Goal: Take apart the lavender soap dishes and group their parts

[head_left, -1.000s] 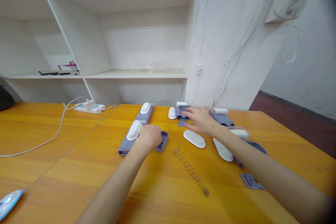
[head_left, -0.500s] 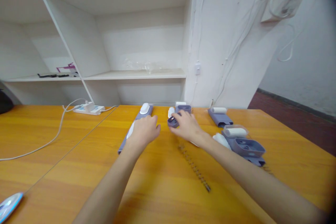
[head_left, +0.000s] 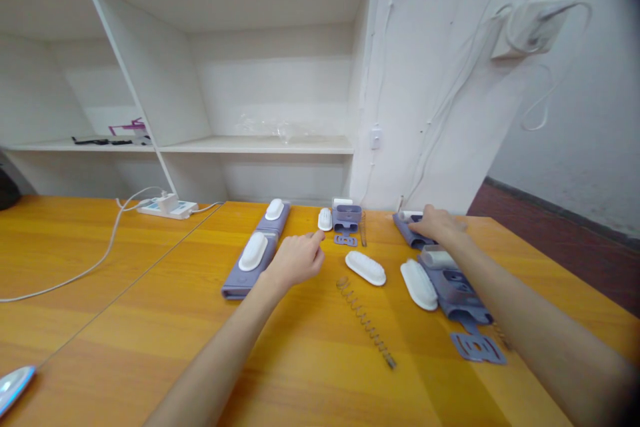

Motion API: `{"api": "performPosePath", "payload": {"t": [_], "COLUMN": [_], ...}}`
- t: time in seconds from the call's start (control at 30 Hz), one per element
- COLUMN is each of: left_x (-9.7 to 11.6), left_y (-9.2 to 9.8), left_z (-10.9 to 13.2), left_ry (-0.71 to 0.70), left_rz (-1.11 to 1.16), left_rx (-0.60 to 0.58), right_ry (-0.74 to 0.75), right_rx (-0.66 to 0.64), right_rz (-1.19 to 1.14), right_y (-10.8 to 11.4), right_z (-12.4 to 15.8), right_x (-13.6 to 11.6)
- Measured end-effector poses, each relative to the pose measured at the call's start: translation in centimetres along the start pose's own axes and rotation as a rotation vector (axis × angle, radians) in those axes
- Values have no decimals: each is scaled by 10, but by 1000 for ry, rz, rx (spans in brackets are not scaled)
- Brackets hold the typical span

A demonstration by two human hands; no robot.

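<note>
My left hand [head_left: 300,258] hovers over the table with its index finger stretched out and the other fingers curled, holding nothing I can see. Its fingertip is near a small white oval part [head_left: 325,219]. Beside that part stands a purple plastic housing [head_left: 347,213] with a slotted purple plate [head_left: 345,240] in front. At the right, the fingers of my right hand [head_left: 441,224] grip a second purple housing [head_left: 411,235], partly covering its white roller [head_left: 410,216]. A longer white oval part [head_left: 365,268] and a coil spring [head_left: 367,325] lie between the hands.
Two joined purple pieces with white ovals [head_left: 245,280] lie left. Under my right forearm sit another purple housing [head_left: 457,290], a white oval cover [head_left: 419,285] and a slotted plate [head_left: 479,347]. A power strip [head_left: 167,207] with a white cable lies at the back left, before white shelves [head_left: 260,145].
My right hand has moved right, from beside the middle housing to the housing at the back right; the small purple piece it held is no longer visible there. My left hand has shifted right.
</note>
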State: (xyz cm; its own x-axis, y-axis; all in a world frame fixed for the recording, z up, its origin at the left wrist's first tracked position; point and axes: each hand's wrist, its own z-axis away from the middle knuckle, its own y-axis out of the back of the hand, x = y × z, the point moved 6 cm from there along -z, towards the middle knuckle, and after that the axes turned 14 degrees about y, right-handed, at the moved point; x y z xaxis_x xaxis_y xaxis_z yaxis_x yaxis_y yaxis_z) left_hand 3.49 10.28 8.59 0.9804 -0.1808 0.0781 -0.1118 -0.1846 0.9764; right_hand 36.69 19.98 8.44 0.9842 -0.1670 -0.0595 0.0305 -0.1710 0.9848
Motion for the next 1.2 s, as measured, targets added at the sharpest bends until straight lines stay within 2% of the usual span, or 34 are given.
{"api": "performPosePath", "payload": {"t": [0.13, 0.23, 0.3, 0.37, 0.4, 0.5, 0.57, 0.63, 0.67, 0.77, 0.87, 1.03, 1.1, 1.2], "left_x": [-4, -9, -12, -13, -12, -8, -6, -5, -5, -5, -5, -2, -1, 0], "left_y": [-9, -8, -7, -9, -12, -24, -32, -38, -40, -44, -47, -53, -54, -53], "left_z": [-1, -4, -5, -5, -5, -4, -4, -3, -3, -3, -2, 0, 0, 1], "left_ry": [-32, -15, 5, 15, 10, -34, -55, -62, -65, -81, -95, -110, -113, -116], "left_rz": [-16, -20, -23, -33, -41, -78, -99, -110, -113, -122, -127, -135, -138, -141], "left_rx": [-19, -5, 10, 19, 21, 5, -13, -22, -25, -32, -39, -51, -53, -51], "right_ry": [-2, -10, 47, 234, 325, 526, 655, 856, 922, 964, 919, 722, 595, 412], "right_rx": [-1, 34, 116, 206, 201, 109, 24, -154, -255, -302, -193, 40, 103, 114], "right_rz": [-19, -13, 25, 68, 62, 13, -24, -96, -131, -205, -287, -307, -188, -44], "right_y": [-9, 0, 18, 36, 40, 35, 19, -5, -16, -23, -3, 46, 55, 50], "right_z": [-1, 5, 14, 28, 38, 82, 122, 166, 186, 214, 202, 134, 101, 59], "right_x": [5, 0, -15, -46, -63, -113, -141, -166, -173, -180, -175, -141, -122, -97]}}
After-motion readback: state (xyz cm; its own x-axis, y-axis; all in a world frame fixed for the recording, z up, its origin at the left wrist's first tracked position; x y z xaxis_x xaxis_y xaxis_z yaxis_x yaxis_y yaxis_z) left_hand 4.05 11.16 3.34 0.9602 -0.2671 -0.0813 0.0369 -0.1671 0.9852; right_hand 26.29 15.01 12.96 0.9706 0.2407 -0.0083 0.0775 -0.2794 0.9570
